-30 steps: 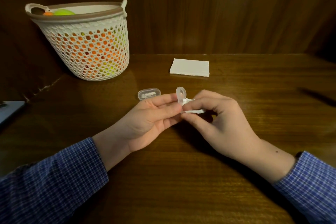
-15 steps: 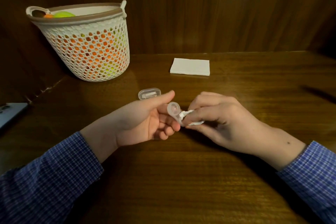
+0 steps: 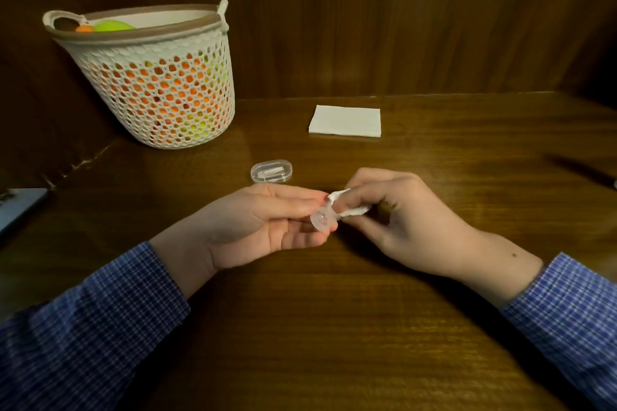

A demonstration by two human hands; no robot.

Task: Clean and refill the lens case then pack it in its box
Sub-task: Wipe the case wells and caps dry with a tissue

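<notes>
**Wiping the lens case, now turned face-up**

The lens case (image 3: 323, 217), a small clear round cup, sits pinched at the fingertips of the left hand (image 3: 263, 227), its grip narrow around the rim; a moment ago the case stood on edge, and it has since been tipped so its hollow faces the camera; the right hand (image 3: 404, 220) holds a twisted bit of white tissue (image 3: 347, 203) in a tight grip, its tip touching the case; judging by that turn, the wipe is moving to the inner well, so cleaning is under way and refilling not yet begun; just beyond the hands, toward the table's middle, lies a clear oval box (image 3: 271, 171); further back lies a folded napkin (image 3: 345, 120); a mesh basket (image 3: 157, 83) stands at the table's far left corner.
</notes>
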